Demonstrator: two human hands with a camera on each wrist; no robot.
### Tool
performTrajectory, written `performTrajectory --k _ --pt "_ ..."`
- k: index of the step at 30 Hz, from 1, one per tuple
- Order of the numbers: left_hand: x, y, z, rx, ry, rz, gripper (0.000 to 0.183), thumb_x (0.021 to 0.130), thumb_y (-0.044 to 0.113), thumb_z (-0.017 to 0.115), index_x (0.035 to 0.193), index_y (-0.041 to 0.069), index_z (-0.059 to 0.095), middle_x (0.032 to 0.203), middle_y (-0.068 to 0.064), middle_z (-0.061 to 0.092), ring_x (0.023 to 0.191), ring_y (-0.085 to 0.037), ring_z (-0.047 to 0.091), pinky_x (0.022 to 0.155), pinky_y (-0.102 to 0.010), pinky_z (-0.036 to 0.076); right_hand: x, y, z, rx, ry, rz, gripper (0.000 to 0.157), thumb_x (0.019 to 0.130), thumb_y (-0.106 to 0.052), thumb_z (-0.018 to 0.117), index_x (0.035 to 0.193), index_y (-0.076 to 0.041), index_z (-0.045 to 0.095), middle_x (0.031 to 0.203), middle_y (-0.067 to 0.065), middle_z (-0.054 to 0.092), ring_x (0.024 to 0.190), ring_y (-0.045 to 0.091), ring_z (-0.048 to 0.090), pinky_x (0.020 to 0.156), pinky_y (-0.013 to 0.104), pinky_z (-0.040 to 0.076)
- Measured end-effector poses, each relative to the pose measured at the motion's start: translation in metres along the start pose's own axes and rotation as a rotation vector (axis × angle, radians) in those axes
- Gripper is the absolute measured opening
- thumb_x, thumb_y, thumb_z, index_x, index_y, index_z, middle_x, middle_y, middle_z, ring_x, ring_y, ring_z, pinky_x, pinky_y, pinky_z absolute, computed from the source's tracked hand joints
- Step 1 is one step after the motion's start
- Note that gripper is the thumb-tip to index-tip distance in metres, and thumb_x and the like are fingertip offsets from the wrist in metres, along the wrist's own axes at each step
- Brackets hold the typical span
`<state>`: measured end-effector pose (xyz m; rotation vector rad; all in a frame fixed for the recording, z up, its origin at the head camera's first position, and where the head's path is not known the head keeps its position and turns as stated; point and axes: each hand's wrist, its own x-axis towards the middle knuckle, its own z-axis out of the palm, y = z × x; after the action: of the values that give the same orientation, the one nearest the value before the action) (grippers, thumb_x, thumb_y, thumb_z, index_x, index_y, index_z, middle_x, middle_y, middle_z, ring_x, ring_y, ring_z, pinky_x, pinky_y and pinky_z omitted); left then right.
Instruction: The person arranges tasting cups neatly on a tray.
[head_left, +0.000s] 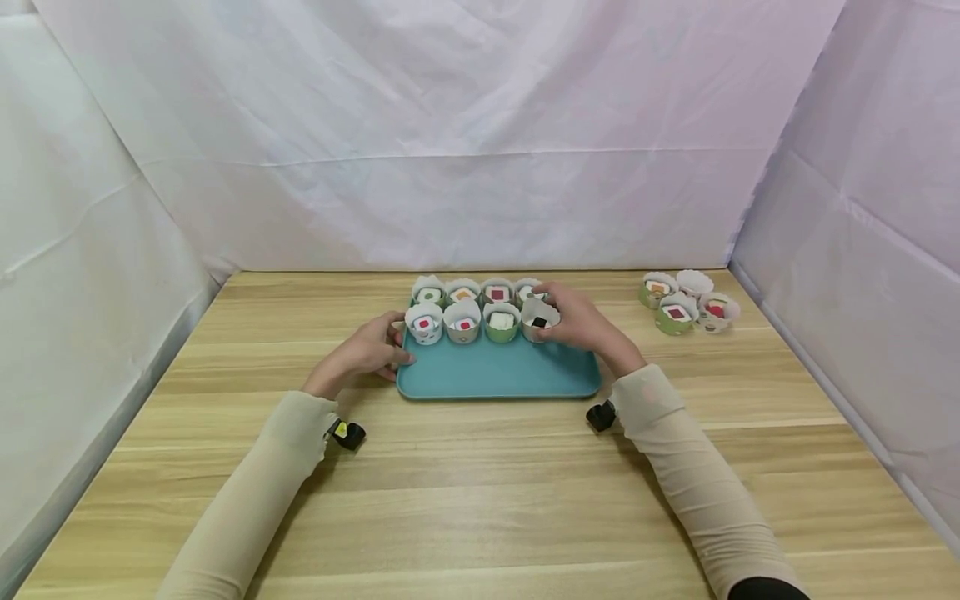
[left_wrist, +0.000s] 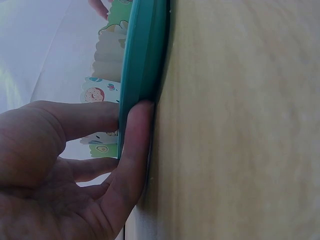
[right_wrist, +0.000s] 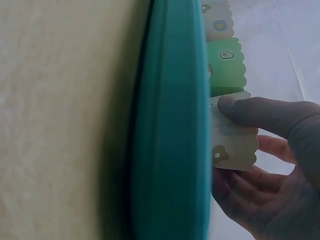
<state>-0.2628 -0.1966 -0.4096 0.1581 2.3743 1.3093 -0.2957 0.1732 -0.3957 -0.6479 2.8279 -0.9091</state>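
A teal tray (head_left: 495, 371) carries two rows of paper baking cups with small squarish pieces inside. At its left edge my left hand (head_left: 372, 344) pinches the rim, fingers on both sides of it, as the left wrist view of the tray (left_wrist: 142, 55) shows. My right hand (head_left: 576, 318) holds a pale paper baking cup (right_wrist: 234, 132) at the right end of the front row. A dark piece (head_left: 539, 322) lies in that cup. Beside it stands a green baking cup (head_left: 501, 322) with a whitish piece. Fingers partly cover the back-row cup (head_left: 527, 289) behind.
To the right of the tray, several more baking cups cluster on the wooden table (head_left: 480, 492), among them a green cup (head_left: 677, 314) and a white cup (head_left: 694, 283). White cloth (head_left: 465, 167) hangs behind the table and along both sides.
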Motion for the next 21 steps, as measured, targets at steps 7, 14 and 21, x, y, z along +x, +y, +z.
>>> performTrajectory --k 7,14,21 --pt "0.0004 -0.0011 0.0003 0.001 0.000 -0.005 0.084 0.094 -0.001 0.069 0.163 0.008 0.022 0.119 -0.020 0.045 0.082 -0.022 0.057 0.070 -0.039 0.066 0.0005 0.0000 0.0033 -0.024 0.002 -0.010 0.077 0.089 -0.017 0.081 0.154 -0.003 0.041 0.140 0.025 0.060 0.128 0.042 0.058 0.098 0.056 0.053" --pt "0.0007 -0.0008 0.0002 0.003 -0.002 0.001 0.084 0.094 -0.001 0.069 0.163 0.008 0.022 0.119 -0.020 0.045 0.082 -0.022 0.056 0.070 -0.039 0.066 0.0001 0.0016 0.0012 -0.025 -0.014 0.007 0.083 0.086 -0.012 0.082 0.156 -0.004 0.038 0.139 0.027 0.059 0.125 0.042 0.059 0.099 0.056 0.053" --pt "0.0015 -0.0020 -0.0006 0.009 -0.002 0.001 0.083 0.094 0.000 0.069 0.163 0.008 0.023 0.120 -0.020 0.045 0.083 -0.022 0.057 0.070 -0.039 0.066 -0.0069 0.0078 -0.0065 0.005 -0.039 0.028 0.089 0.088 -0.024 0.083 0.160 -0.010 0.032 0.140 0.023 0.058 0.127 0.039 0.058 0.101 0.058 0.053"
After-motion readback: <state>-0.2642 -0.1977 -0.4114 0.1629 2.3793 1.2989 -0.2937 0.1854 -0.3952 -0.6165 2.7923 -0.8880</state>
